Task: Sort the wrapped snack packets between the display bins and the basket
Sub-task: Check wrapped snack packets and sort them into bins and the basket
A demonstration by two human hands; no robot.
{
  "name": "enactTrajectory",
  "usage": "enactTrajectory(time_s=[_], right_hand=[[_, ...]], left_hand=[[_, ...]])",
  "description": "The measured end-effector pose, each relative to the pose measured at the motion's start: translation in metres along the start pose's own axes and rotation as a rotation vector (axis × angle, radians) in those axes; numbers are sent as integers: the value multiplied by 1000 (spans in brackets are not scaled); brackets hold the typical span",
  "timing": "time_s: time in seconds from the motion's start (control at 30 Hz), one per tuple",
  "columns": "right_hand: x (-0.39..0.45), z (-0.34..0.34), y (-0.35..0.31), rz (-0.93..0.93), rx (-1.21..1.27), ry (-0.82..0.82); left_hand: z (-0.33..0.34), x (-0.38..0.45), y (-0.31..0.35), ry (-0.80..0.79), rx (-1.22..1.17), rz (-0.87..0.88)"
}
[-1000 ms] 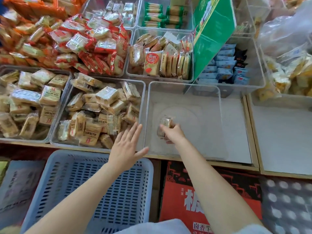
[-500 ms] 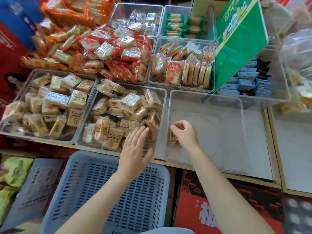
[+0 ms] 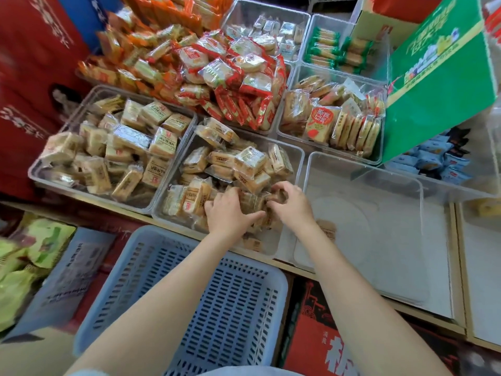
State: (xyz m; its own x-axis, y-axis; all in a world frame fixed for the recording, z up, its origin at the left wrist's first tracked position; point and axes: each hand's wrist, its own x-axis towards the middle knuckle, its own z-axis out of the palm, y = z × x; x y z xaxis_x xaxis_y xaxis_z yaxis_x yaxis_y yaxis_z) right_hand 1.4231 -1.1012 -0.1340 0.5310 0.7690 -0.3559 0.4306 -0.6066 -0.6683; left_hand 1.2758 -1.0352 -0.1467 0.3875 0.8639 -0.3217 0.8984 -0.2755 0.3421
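Observation:
Both my hands are in the middle clear bin (image 3: 300,169), which is piled with tan wrapped snack packets (image 3: 248,161). My left hand (image 3: 230,211) has its fingers curled over packets at the bin's front. Close beside it, my right hand (image 3: 291,204) grips a packet from the same pile. In the clear bin (image 3: 385,213) to the right lies a single tan packet (image 3: 326,230) near its left wall. The blue slotted basket (image 3: 195,294) stands below the bins under my forearms, with nothing in it.
Another bin of tan packets (image 3: 35,176) stands to the left. Red-wrapped crackers (image 3: 238,77) are heaped behind, and a bin of upright packets (image 3: 336,126) stands at the back right. A green carton (image 3: 439,77) leans over the right bins. Green bags (image 3: 27,256) lie at lower left.
My right hand has left the right-hand bin, where one packet now lies, and moved left into the middle bin. My left hand went forward from the basket's edge into the same pile.

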Motion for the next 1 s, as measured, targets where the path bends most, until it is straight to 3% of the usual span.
enactTrajectory(time_s=[0.2, 0.33, 0.5, 0.57, 1.0], right_hand=[[-8, 1, 4, 25, 167, 104], [-35, -17, -3, -31, 299, 139], [-79, -39, -16, -83, 464, 64], [-95, -43, -21, -64, 465, 39], [-189, -18, -30, 158, 481, 104]], left_hand=[[-7, -2, 8, -21, -52, -6], [-27, -25, 0, -125, -616, -24], [-46, -60, -15, -534, -1270, -100], [-47, -73, -19, -636, -1397, -131], [-43, -167, -25, -594, -1091, 108]])
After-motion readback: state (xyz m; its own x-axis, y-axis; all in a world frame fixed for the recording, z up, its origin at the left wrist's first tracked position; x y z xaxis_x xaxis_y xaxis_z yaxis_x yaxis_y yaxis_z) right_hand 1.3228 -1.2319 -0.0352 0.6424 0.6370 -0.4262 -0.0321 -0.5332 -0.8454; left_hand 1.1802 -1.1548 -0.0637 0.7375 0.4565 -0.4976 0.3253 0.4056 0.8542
